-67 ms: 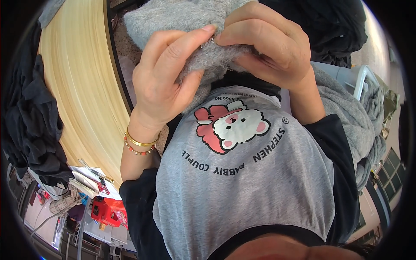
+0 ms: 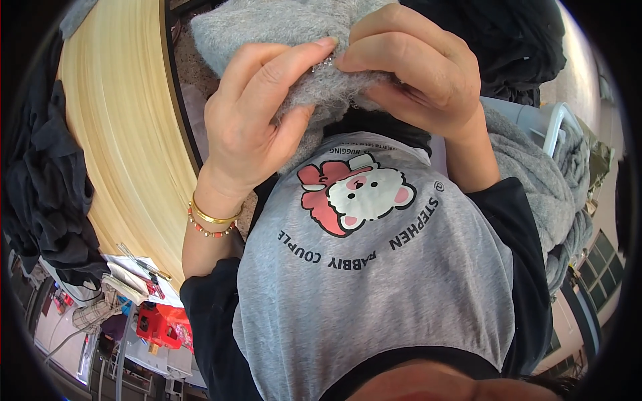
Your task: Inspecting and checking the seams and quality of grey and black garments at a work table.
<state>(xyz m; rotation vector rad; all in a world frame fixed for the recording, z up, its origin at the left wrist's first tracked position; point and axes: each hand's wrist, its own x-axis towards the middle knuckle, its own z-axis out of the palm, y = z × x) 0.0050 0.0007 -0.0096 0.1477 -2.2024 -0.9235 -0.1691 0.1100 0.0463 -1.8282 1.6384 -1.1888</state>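
A fuzzy grey knitted garment [image 2: 281, 33] is held up close in front of my chest. My left hand [image 2: 257, 123] grips its lower edge, fingers curled over the cloth, with bracelets on the wrist. My right hand [image 2: 418, 67] pinches the same cloth beside it; the fingertips of both hands nearly meet at a small shiny spot in the fabric [image 2: 326, 61]. More of the grey knit [image 2: 535, 174] trails down on my right side. My grey shirt with a cartoon bear print [image 2: 364, 194] fills the lower view.
A pale wooden tabletop with a dark rim [image 2: 127, 140] curves along the left. Dark clothes [image 2: 50, 187] lie piled at its far left, more dark cloth [image 2: 515, 40] at top right. Papers and red items [image 2: 150, 314] sit lower left. A white chair frame [image 2: 558, 123] stands right.
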